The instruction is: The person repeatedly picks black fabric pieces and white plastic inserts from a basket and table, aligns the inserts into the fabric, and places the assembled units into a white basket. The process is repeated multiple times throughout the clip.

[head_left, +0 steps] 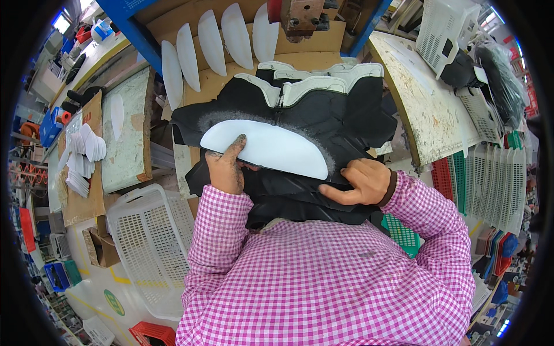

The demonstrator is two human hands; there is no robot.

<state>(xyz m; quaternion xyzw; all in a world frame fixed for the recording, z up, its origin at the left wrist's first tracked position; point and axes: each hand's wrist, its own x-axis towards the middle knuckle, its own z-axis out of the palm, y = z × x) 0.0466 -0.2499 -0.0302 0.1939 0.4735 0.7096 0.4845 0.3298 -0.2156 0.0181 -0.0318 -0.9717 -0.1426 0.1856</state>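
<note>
A white half-moon-shaped sheet piece [271, 144] lies over a greyish fuzzy patch on black fabric-like pieces [346, 135]. My left hand [227, 168] grips its lower edge, thumb on top; the fingers beneath are mostly hidden. At the lower right tip of the white piece, my right hand [363, 183] rests over the black material with its thumb stretched out and its fingers loosely curled. It seems to hold nothing. White-edged black pieces [314, 83] are stacked just beyond.
Several white half-moon pieces [234, 36] lean inside a blue-framed machine [138, 26]. More white pieces [86, 144] lie on cardboard at left. A white basket [153, 242] stands at lower left. A worn table [427, 98] is at right, near crates [496, 184].
</note>
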